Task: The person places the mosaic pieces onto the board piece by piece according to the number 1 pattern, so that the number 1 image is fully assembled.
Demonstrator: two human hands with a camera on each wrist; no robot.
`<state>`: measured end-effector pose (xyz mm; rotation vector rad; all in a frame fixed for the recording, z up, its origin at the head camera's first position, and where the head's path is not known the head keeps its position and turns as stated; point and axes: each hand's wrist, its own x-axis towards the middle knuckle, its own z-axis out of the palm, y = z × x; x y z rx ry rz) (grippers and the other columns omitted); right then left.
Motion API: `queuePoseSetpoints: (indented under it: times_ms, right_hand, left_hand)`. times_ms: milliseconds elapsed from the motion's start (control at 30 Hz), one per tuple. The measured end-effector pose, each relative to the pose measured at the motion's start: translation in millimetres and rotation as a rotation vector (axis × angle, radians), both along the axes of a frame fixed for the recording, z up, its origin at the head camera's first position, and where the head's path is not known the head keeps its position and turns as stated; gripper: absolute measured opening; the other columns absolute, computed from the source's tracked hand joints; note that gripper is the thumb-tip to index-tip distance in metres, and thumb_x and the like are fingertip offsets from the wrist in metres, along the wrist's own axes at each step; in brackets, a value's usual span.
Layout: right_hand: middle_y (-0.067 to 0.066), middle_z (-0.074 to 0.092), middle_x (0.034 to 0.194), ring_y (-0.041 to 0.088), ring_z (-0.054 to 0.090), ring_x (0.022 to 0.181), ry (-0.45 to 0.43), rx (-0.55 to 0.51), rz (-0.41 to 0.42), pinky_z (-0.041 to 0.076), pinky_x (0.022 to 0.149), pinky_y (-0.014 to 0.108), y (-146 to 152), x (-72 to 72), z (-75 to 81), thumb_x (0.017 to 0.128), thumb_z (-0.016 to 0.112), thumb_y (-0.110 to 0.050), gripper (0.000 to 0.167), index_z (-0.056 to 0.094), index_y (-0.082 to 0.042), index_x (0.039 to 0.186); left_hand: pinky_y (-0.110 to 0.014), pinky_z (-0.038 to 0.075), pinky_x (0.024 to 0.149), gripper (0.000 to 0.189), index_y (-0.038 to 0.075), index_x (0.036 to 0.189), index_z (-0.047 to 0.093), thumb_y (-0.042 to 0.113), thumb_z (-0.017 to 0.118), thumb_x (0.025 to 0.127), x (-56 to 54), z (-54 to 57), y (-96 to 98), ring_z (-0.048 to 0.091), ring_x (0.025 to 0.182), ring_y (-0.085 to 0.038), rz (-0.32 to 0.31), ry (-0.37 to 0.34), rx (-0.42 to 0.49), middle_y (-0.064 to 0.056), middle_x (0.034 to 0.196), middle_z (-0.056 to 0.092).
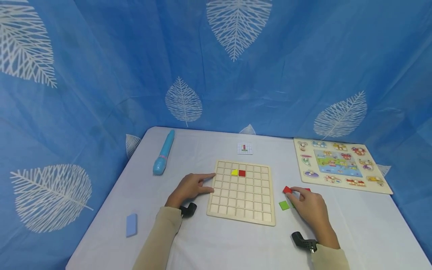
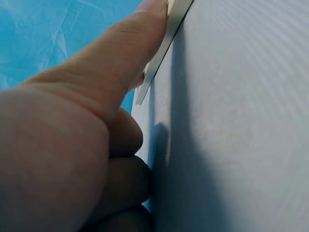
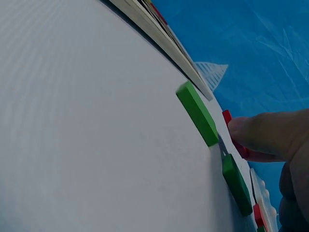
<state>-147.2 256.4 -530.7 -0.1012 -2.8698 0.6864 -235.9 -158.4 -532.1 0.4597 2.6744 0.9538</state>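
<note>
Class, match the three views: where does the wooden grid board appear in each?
Head: the wooden grid board lies just below centre.
Left wrist: top centre, the board edge-on, touched by the left hand.
Right wrist: top, the board slanting down towards the right.
Shared landmark: the blue cloth backdrop, in all three.

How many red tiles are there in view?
3: a red tile on the board, a second tile in the right hand, and a third tile partly hidden behind that hand. More may be hidden there.
</note>
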Motion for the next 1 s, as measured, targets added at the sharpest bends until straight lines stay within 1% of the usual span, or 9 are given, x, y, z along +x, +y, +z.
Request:
queuePoseSetpoints:
  times_ms: [133,267,367,500,600,700,833,1000]
  right_hand:
    - [-0.002,0.038,0.056,0.016,0.034,0.053,0.007,-0.006,0.008,0.025,0.052,0.031,-7,-0.3,2.6,0.092,0.077,-0.028,0.034,0.075,-0.005,0.117]
    - [-0.003,0.037,0.055,0.016,0.033,0.052,0.054,0.002,0.029,0.025,0.051,0.031,-14,-3.6,8.1,0.091,0.079,-0.027,0.033,0.076,-0.006,0.116]
    - [-0.004,0.035,0.053,0.015,0.032,0.049,0.092,0.010,0.052,0.024,0.049,0.030,-18,-8.1,12.6,0.089,0.081,-0.026,0.032,0.076,-0.007,0.115]
    - [-0.004,0.033,0.053,0.015,0.030,0.048,0.117,0.006,0.086,0.024,0.048,0.030,-23,-16.8,20.2,0.088,0.082,-0.023,0.031,0.077,-0.008,0.115]
    - [-0.004,0.034,0.054,0.015,0.030,0.048,0.110,-0.002,0.118,0.024,0.047,0.029,-30,-24.2,25.0,0.089,0.081,-0.025,0.030,0.077,-0.009,0.115]
    - [-0.004,0.034,0.055,0.014,0.030,0.048,0.083,-0.004,0.146,0.024,0.047,0.028,-38,-30.1,27.0,0.091,0.080,-0.028,0.032,0.076,-0.009,0.116]
    - [-0.005,0.035,0.054,0.014,0.032,0.047,0.040,-0.001,0.181,0.025,0.047,0.028,-53,-33.6,28.3,0.092,0.078,-0.032,0.035,0.076,-0.010,0.119]
    - [-0.007,0.034,0.053,0.012,0.031,0.049,0.015,0.000,0.235,0.026,0.049,0.029,-72,-36.3,27.0,0.092,0.077,-0.034,0.034,0.077,-0.011,0.118]
  left_hand:
    - [-0.027,0.031,0.052,0.065,0.033,0.143,0.061,0.043,0.084,0.083,1.6,-0.3,-1.0,0.037,0.054,-0.010,0.004,-0.006,-0.004,0.005,0.059,0.042]
    - [-0.027,0.031,0.052,0.065,0.033,0.143,0.061,0.043,0.084,0.083,2.0,-1.0,-0.8,0.037,0.054,-0.011,0.000,-0.005,0.006,0.005,0.059,0.042]
    - [-0.027,0.031,0.052,0.065,0.033,0.143,0.061,0.044,0.084,0.083,1.5,-1.8,-0.8,0.037,0.054,-0.010,-0.003,-0.002,0.009,0.005,0.059,0.042]
    - [-0.027,0.031,0.052,0.065,0.034,0.143,0.061,0.045,0.084,0.083,0.3,-2.3,-0.2,0.036,0.054,-0.010,-0.009,0.001,0.007,0.006,0.059,0.042]
    - [-0.027,0.031,0.052,0.065,0.034,0.143,0.061,0.045,0.084,0.083,0.2,-2.1,0.5,0.037,0.054,-0.010,-0.008,-0.001,0.005,0.006,0.059,0.042]
    - [-0.027,0.031,0.052,0.065,0.033,0.143,0.061,0.044,0.084,0.083,0.3,-2.0,0.7,0.037,0.054,-0.010,-0.010,0.000,0.008,0.006,0.059,0.042]
    - [-0.026,0.031,0.052,0.065,0.033,0.144,0.061,0.044,0.084,0.083,0.6,-1.8,-0.1,0.037,0.055,-0.010,-0.018,0.008,0.003,0.006,0.060,0.042]
    - [-0.026,0.031,0.052,0.065,0.033,0.144,0.061,0.044,0.084,0.083,0.2,-2.1,-2.2,0.037,0.055,-0.010,-0.017,0.026,-0.004,0.006,0.060,0.042]
